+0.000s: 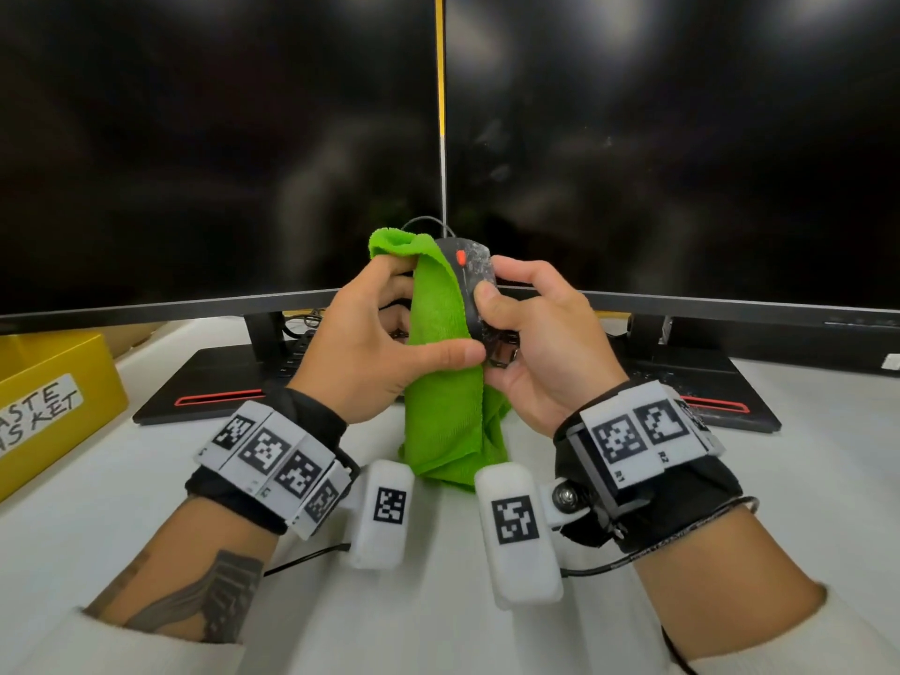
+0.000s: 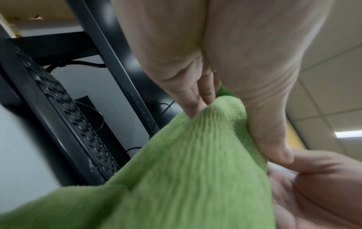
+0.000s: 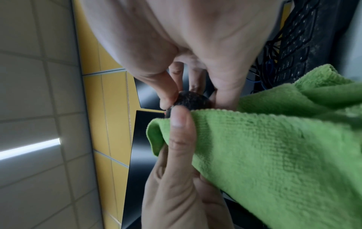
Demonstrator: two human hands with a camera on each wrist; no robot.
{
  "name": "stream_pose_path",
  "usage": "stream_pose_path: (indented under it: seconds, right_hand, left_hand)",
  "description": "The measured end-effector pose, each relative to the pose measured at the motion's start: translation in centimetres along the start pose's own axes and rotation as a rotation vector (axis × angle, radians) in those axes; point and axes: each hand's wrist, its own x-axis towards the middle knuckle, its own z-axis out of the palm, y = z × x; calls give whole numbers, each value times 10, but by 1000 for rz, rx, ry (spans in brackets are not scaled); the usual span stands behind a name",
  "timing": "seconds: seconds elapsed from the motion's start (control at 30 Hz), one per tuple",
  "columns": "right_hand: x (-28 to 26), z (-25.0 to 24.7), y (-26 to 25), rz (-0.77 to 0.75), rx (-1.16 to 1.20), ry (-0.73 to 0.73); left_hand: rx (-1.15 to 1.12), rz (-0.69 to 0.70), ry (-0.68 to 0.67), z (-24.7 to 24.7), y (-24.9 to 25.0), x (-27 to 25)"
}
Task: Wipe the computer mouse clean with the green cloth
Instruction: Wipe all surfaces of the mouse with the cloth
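Right hand (image 1: 531, 343) gripped the black mouse (image 1: 470, 280) at frame centre, fingers curled round it. Left hand (image 1: 375, 343) pinched the green cloth (image 1: 443, 382) against the mouse's left side.

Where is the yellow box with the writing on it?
In the head view, the yellow box sits on the white table at the far left, beside the left monitor's stand.

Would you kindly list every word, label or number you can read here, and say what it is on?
"ASTE" over "SKET": handwritten white label on the yellow bin, cut off by the picture's edge.
"R1", "R2": right wrist band, beneath its square markers.
Left wrist band: print too small to read.
Monitor: nothing legible.
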Motion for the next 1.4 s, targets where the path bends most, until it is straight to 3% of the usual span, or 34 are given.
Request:
stream_pose_path:
  seconds: [0.37, 0.57, 0.7, 0.8, 1.1, 1.23, 1.33, 1.4]
  right_hand:
    - [-1, -7, -8, 17, 21, -1]
    - [-1, -12, -11, 13, -8, 17]
    - [-1, -15, -10, -6, -42, 16]
    - [-1, -14, -9, -23, -55, -16]
    - [0, -12, -7, -10, 2, -42]
    - [0, -12, -7, 4, 56, -33]
    - [-2, -10, -6, -12, 21, -45]
    - [-4, -7, -4, -35, -31, -47]
  left_hand:
    - [-73, -22, -84, -11, -8, 1]
    - [-45, -87, 10, -10, -15, 3]
    - [-96, 1, 41, -8, -15, 2]
    - [-86, -13, 57, -2, -7, 0]
    - [-169, -269, 26, 1, -4, 4]
    - [-225, -466, -40, 0, -8, 8]
    - [-352, -464, -153, 5, -11, 8]
    - [-419, -426, -152, 9, -10, 7]
